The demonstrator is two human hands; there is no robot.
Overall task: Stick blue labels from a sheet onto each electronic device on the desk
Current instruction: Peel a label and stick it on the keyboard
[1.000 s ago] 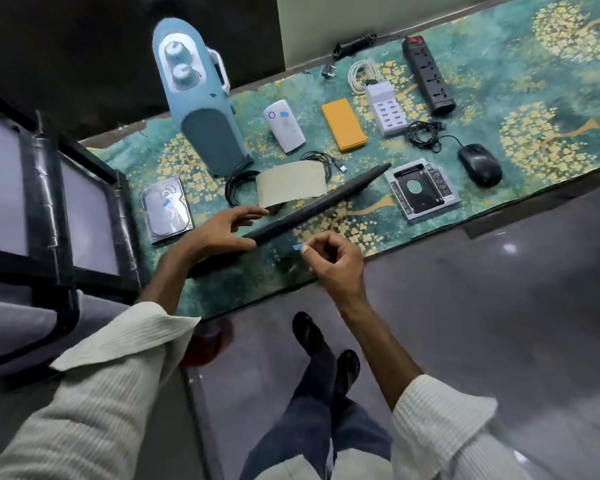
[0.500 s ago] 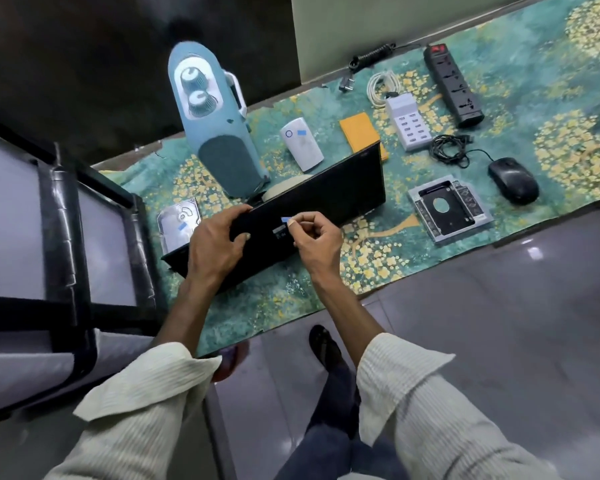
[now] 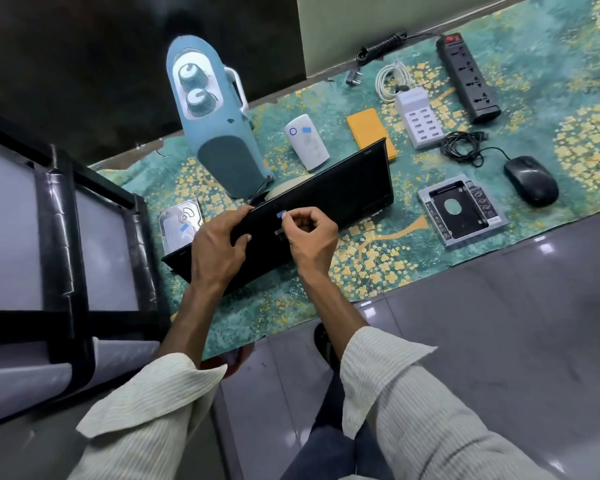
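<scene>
Our right hand (image 3: 310, 235) pinches a blue label (image 3: 280, 214) against the tilted black laptop (image 3: 343, 188); our left hand (image 3: 219, 249) grips its upper edge. Its far corner hides part of the orange case (image 3: 366, 128).

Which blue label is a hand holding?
The label pinched by the right hand at the black laptop; the others sit on the white power bank and hard drive.

Indoor room, home or office unclear. Cloth-covered desk (image 3: 361, 271), teal floral, against a pale wall (image 3: 361, 22); glossy grey floor tiles (image 3: 499, 341) in front of the desk; black-framed furniture (image 3: 63, 237) to its left.
</scene>
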